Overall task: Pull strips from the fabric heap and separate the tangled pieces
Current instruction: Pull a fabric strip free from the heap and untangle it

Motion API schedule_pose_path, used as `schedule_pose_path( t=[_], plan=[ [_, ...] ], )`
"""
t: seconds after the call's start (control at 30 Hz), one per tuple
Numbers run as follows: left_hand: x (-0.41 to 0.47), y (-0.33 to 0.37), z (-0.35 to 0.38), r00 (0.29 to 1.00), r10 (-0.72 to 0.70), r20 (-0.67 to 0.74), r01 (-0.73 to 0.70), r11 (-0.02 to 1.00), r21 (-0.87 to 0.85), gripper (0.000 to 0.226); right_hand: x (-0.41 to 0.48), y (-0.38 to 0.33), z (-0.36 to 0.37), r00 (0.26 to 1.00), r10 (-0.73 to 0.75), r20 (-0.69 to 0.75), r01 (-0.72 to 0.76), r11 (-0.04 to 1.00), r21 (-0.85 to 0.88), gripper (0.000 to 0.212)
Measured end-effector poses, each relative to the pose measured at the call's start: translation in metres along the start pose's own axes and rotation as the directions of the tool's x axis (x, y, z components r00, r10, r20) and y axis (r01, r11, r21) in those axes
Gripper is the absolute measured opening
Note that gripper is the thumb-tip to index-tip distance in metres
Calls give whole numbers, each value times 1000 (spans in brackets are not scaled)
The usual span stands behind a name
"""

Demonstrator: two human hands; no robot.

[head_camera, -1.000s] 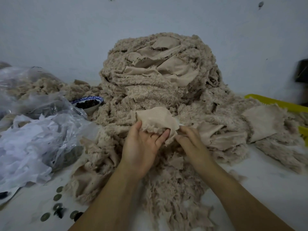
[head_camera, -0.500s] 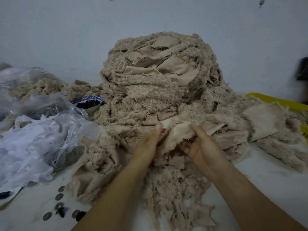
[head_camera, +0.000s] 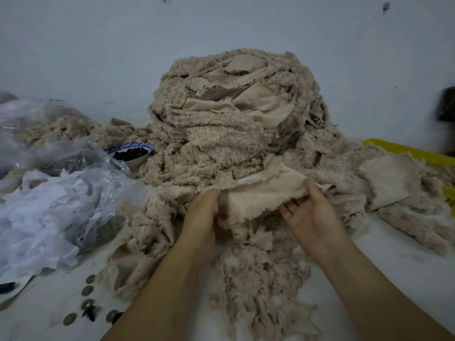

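A tall heap of beige fleece fabric (head_camera: 229, 124) rises in the middle of the white table, with loose strips spilling toward me. At its foot a beige strip (head_camera: 256, 195) is stretched flat between my hands, its smooth backing facing me. My left hand (head_camera: 200, 217) grips the strip's left end, fingers tucked behind the cloth. My right hand (head_camera: 307, 212) pinches the right end with the thumb on top and the fingers underneath, palm turned up.
A clear plastic bag (head_camera: 61, 190) of white scraps lies at the left. A blue-rimmed bowl (head_camera: 133, 153) of dark pieces sits behind it. Several coins (head_camera: 87, 296) lie near the front left. A yellow tray edge (head_camera: 406, 151) shows at the right, a flat fabric piece (head_camera: 389, 180) beside it.
My hands have moved apart and drawn the strip out wide and flat. One second ago it was a bunched flap held up close between them.
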State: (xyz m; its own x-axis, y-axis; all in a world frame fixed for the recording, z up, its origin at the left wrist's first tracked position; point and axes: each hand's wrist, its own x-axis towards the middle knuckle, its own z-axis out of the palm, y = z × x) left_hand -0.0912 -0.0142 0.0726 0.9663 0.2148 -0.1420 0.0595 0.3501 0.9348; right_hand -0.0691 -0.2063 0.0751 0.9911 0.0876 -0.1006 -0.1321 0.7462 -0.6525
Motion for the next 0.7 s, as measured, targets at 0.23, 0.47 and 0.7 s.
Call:
schedule_pose_path(
  t=[0.23,0.47,0.7],
  plan=[
    [-5,7,-9,955,-178,235,263,875,-407,52,1,3,-1,999,-31,6,31,999,23,29],
    [-7,9,-1,973,-55,225,159,864,-477,53,0,4,-1,996,-59,60,69,982,-173,57],
    [-8,10,2,975,24,220,117,787,-605,51,-12,23,4,977,-75,198,202,601,-774,76]
  ],
)
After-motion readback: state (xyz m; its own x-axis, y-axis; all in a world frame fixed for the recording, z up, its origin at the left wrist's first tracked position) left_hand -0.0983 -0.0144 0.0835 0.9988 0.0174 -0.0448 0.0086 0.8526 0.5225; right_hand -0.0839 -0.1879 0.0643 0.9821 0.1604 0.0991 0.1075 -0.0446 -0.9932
